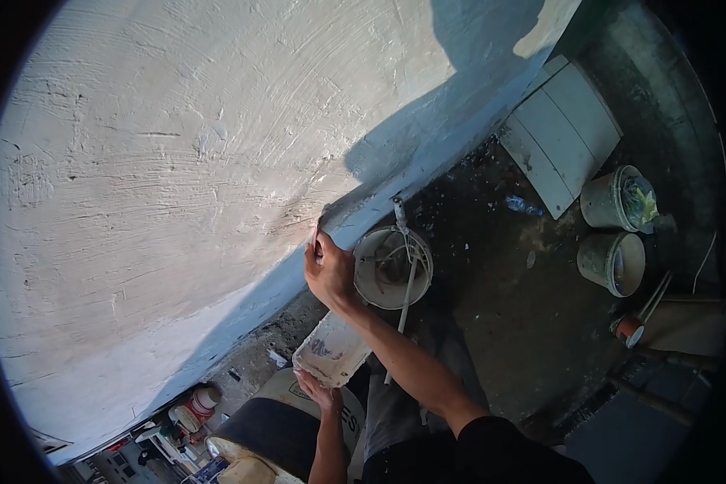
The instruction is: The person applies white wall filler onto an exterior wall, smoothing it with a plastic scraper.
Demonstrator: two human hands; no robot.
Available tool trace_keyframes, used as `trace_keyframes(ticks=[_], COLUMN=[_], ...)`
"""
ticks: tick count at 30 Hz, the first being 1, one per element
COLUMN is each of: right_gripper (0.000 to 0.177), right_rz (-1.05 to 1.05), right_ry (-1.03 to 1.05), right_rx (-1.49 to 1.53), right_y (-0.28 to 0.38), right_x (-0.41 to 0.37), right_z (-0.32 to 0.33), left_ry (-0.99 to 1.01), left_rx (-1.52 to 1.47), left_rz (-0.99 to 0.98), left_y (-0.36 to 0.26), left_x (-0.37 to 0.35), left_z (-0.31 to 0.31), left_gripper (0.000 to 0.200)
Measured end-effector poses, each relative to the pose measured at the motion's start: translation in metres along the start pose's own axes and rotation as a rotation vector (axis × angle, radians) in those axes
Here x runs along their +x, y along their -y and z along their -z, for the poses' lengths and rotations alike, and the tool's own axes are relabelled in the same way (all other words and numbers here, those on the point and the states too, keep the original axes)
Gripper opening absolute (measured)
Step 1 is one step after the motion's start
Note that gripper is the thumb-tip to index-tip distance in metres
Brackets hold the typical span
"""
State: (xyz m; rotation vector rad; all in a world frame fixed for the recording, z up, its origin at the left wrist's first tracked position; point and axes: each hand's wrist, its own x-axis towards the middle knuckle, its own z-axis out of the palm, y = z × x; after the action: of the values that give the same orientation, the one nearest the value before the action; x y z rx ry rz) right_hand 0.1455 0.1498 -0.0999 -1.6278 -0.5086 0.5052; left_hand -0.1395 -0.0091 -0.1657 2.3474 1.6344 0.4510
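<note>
My right hand point(331, 272) is closed around a putty knife point(315, 237), mostly hidden by the fingers, its end at the surface of the white plastered wall point(194, 153). Below it, my left hand point(321, 392) grips the near end of a mud pan point(340, 352), a long pale tray with filler smeared inside. The pan tilts across the view under my right forearm. The wall carries rough trowel marks, with a shadow over its lower right part.
A bucket point(369, 292) with a stick and a tool in it stands beside my right forearm. Two more buckets point(597, 203) point(595, 260), a white panel point(563, 133), a plastic bottle point(523, 206) and an orange can point(628, 331) are on the right. A drum point(270, 419) stands below left.
</note>
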Motion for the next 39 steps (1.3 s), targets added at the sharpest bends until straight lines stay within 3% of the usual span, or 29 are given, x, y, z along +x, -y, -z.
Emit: trace_keyframes(ticks=[6,8,12,13,16,20,24,27,31,34,39], right_gripper=[0.013,0.013,0.019,0.022,0.021,0.023,0.023,0.021,0.02,0.016,0.017], right_rz=[-0.052,-0.185,-0.252,-0.317,-0.271,-0.32,-0.211,-0.159,-0.162,-0.163,-0.224], right_ry=[0.005,0.05,-0.012,-0.089,-0.281,-0.23,-0.198,-0.184,-0.15,-0.171,-0.137], right_rx=[0.12,0.159,0.217,0.363,0.327,0.35,0.616,0.825,0.62,0.86,0.642], right_y=[0.002,-0.009,-0.076,-0.082,-0.139,-0.164,-0.149,-0.127,-0.103,-0.084,-0.01], right_x=[-0.029,-0.036,-0.031,-0.023,0.006,0.028,0.024,0.014,0.004,-0.002,-0.015], right_z=[0.035,0.055,0.078,0.08,0.073,0.054,0.033,0.029,0.028,0.015,-0.011], left_ry=[0.044,0.047,0.027,0.039,0.016,0.026,0.088,0.084,0.081,0.073,0.07], left_rx=[-0.082,-0.097,-0.021,-0.011,0.01,0.003,-0.12,-0.146,-0.099,-0.065,-0.072], left_rz=[0.102,0.086,0.007,0.015,-0.035,-0.03,0.154,0.139,0.157,0.129,0.127], left_y=[-0.012,-0.013,-0.002,-0.002,0.001,0.002,0.001,0.006,0.011,0.008,0.004], left_x=[0.009,0.009,0.002,0.003,0.003,0.001,-0.003,-0.004,-0.008,-0.008,-0.008], left_z=[0.008,0.008,0.001,0.003,0.003,0.003,0.002,0.002,0.0,0.0,0.002], left_gripper=[0.09,0.089,0.076,0.075,0.073,0.076,0.092,0.091,0.088,0.083,0.082])
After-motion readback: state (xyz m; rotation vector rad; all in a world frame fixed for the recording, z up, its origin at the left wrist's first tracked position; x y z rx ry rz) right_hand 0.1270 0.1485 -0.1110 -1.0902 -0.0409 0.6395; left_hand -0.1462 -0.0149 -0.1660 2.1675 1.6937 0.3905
